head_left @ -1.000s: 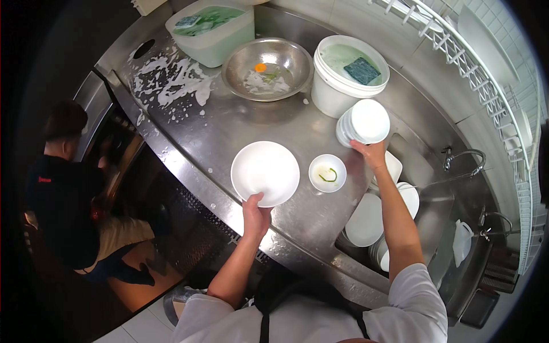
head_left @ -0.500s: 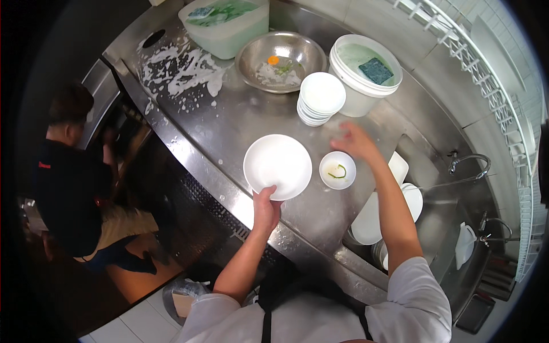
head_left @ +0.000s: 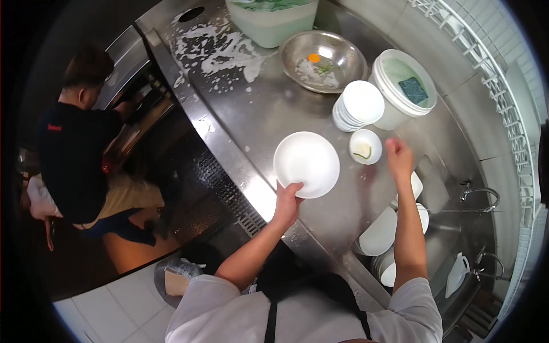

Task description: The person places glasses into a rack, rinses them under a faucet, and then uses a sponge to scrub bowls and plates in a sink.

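My left hand [head_left: 290, 201] grips the near rim of a wide white bowl [head_left: 307, 163], thumb inside it, over the steel counter. The bowl looks bare inside. My right hand [head_left: 399, 157] is just right of a small white bowl [head_left: 372, 139], with a visible gap between them. Its fingers are curled in and slightly blurred; anything inside them is hidden. In the small bowl lies a curved green scrap [head_left: 362, 155]. Directly behind it rises a stack of small white bowls [head_left: 362, 103].
Behind stand a steel basin [head_left: 297, 51] with food scraps, a white bucket [head_left: 394, 117] with a dark sponge, and a soapy tub [head_left: 274, 28]. Right is a sink with dishes [head_left: 378, 233] and a tap [head_left: 480, 199]. Another person [head_left: 80, 154] works at left, beyond the counter edge.
The view has shifted. The small bowl now sits closer to the stack. My right hand has gone from spread fingers beyond it to curled fingers at its right. My left hand keeps the wide bowl.
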The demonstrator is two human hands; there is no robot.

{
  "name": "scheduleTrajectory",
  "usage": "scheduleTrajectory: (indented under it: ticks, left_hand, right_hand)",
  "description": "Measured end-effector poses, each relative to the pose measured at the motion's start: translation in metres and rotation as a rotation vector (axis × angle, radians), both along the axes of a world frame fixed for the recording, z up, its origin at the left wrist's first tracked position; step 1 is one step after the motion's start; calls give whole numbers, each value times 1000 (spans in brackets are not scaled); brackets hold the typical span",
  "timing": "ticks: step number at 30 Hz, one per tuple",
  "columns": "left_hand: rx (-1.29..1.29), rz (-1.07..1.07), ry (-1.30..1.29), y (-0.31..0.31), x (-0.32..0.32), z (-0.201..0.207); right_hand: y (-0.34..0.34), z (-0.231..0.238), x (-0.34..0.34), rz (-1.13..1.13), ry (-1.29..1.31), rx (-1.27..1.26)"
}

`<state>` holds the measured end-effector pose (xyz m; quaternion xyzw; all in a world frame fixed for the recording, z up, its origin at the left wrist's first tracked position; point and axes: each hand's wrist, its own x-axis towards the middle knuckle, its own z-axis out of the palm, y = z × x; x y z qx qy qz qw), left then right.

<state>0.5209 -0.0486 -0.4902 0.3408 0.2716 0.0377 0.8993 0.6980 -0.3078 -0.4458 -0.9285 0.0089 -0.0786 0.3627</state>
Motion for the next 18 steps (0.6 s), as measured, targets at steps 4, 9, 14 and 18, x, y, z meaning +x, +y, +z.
scheduleTrajectory:
  ticks: [4, 9, 14, 18]
  left_hand:
    - [2, 7, -14, 13, -8, -4]
    - [22, 20, -7, 16, -8, -2]
    - [62, -54, -18, 0, 4, -2]
    - [45, -10, -6, 10, -6, 4]
  right_hand:
    - [31, 90, 46, -21, -453, 253]
    - [29, 112, 156, 305, -159, -364]
    - [-27, 71, 218, 430, 295, -721]
    - [-1, 70, 209, 398, 99, -791]
